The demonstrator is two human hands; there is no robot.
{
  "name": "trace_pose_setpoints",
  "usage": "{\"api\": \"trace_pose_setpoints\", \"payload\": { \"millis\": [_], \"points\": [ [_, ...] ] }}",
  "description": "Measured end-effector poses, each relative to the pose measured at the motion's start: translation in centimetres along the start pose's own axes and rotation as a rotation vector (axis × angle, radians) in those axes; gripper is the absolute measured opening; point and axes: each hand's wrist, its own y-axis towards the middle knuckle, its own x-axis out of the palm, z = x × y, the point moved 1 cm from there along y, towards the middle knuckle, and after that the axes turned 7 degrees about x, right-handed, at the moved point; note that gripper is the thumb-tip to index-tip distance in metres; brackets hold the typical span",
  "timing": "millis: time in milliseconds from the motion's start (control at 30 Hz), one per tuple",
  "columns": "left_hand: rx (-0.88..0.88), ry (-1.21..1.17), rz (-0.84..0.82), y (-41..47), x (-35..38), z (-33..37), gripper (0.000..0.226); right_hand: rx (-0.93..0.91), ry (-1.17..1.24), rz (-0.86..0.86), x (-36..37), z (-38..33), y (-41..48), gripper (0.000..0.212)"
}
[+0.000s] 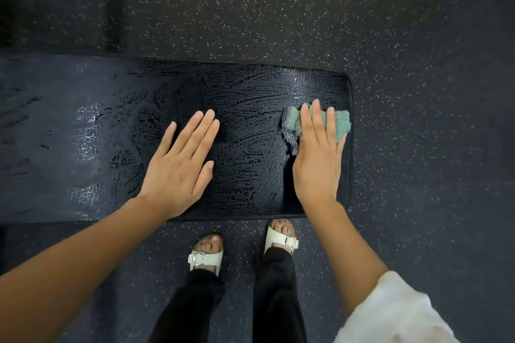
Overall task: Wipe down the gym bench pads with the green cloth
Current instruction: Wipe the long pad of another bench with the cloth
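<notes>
Fingers [316,120] of the right hand [317,164] lie straight and flat on the green cloth [341,121]. They press it down and do not curl round it. I cannot see the thumb of this hand. The cloth is bunched up under the fingertips, and bits of it stick out on both sides of them. It sits on the black bench pad [250,86], close to the pad's round right end.

The left hand [178,172] is flat on the pad too. Its fingers are straight and close together, and it holds nothing. It rests near the middle of the part we can see, well apart from the cloth.

The pad is long. It runs from side to side in front of the person and goes on to the left, out of the picture. Shiny wet streaks cover the right part and the middle. The left part looks duller and patchy.

So the cloth is at the right end and most of the pad lies to its left. I think the next wipe has to go left along the pad. The right hand is the one on the cloth, so it should do it.
</notes>
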Motion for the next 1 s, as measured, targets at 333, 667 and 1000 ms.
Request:
{"api": "trace_pose_setpoints", "payload": {
  "millis": [333,667,1000],
  "points": [
    [-0.012,0.004,-0.015,2.0,0.3,4.0,0.065,-0.015,0.043,-0.036,-0.1,3.3,-3.8,0.054],
    [0.005,0.012,-0.025,5.9,0.3,6.7,0.067,-0.043,-0.032,-0.035,0.4,7.1,-6.6,0.058],
    [-0.024,0.007,-0.015,7.3,0.3,7.5,0.067,-0.167,0.008,-0.025,-1.4,5.3,3.1,0.057]
  ]
}}
